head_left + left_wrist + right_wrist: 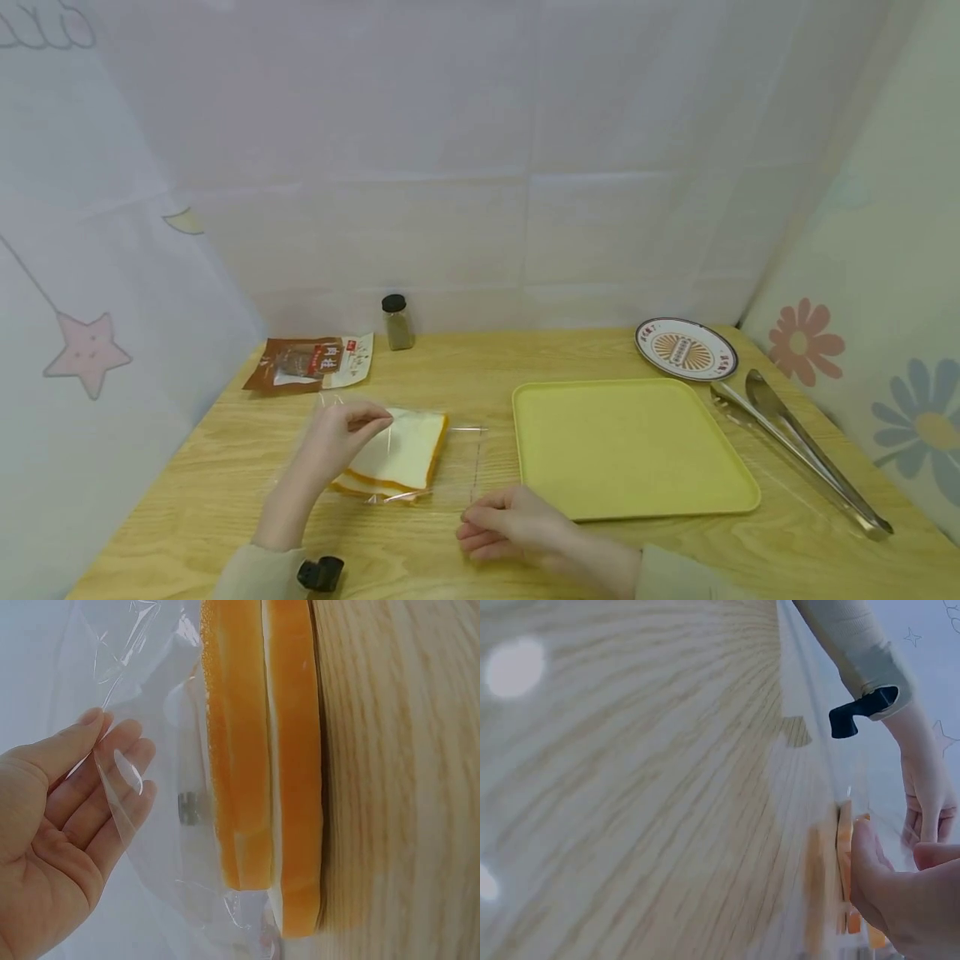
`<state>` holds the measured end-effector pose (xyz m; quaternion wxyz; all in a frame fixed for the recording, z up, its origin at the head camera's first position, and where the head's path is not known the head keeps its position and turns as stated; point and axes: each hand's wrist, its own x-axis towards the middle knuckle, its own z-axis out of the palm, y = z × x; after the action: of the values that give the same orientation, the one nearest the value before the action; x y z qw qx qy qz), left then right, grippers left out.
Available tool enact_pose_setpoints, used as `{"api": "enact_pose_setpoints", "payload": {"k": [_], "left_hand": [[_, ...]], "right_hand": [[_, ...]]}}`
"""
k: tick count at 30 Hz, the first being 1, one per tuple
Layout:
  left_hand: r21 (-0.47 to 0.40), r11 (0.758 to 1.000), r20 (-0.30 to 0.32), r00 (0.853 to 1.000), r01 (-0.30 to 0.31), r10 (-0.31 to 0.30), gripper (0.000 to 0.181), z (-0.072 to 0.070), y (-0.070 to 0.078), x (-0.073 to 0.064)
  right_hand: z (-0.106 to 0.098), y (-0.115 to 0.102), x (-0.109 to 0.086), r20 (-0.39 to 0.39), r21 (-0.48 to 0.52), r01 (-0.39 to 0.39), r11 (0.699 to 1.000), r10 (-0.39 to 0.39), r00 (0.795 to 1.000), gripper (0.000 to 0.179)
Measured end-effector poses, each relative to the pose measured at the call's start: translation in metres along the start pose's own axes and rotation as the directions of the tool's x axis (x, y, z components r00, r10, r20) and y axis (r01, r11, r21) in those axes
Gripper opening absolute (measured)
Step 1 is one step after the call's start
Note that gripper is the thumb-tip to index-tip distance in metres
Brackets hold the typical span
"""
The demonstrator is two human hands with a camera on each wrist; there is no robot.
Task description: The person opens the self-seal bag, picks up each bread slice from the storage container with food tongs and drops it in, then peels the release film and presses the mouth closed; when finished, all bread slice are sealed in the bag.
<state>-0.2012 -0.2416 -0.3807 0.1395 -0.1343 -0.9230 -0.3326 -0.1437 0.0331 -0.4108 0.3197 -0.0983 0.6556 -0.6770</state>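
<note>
Two slices of bread [408, 450] with orange crusts lie stacked inside a clear plastic bag [457, 467] on the table. The left hand [341, 437] is above the bag's left part. In the left wrist view, its thumb and forefinger pinch the clear film [112, 776], lifted off the bread slices [292, 772], with the other fingers loosely bent behind. At the bag's near right corner, the right hand [513, 529] holds the edge between thumb and fingertips. The right wrist view shows this hand [900, 900] low beside the crusts, its grip partly hidden.
A yellow tray [630, 450] lies right of the bag, with a round plate [686, 350] behind it and metal tongs [810, 458] along its right side. At the back left are a brown-and-white food packet [311, 362] and a black-capped jar [397, 323]. Cloth walls surround the table.
</note>
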Motion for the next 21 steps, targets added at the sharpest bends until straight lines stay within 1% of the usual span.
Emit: {"api": "enact_pose_setpoints", "payload": {"k": [3,6,11,16,21], "left_hand": [[0.002,1.000,-0.004,1.000,0.005,-0.005,0.010,0.000,-0.001,0.000],[-0.005,1.000,-0.003,1.000,0.000,0.000,0.010,0.001,-0.001,0.000],[-0.008,1.000,0.001,1.000,-0.007,0.007,0.008,0.002,0.001,0.000],[-0.017,1.000,0.006,1.000,-0.008,0.009,0.007,0.003,0.001,0.000],[-0.025,1.000,0.000,1.000,-0.011,0.011,0.008,0.000,0.001,0.001]], "right_hand": [[0.011,0.001,0.005,-0.005,0.106,-0.053,0.993,0.053,0.999,0.031],[0.020,0.001,0.012,-0.033,0.148,-0.076,0.986,0.082,0.996,0.035],[0.027,0.004,0.025,-0.069,0.172,-0.096,0.980,0.109,0.992,0.045],[0.031,0.007,0.036,-0.085,0.187,-0.100,0.977,0.118,0.989,0.046],[0.032,0.006,0.047,-0.111,0.184,-0.095,0.978,0.117,0.987,0.048]]}}
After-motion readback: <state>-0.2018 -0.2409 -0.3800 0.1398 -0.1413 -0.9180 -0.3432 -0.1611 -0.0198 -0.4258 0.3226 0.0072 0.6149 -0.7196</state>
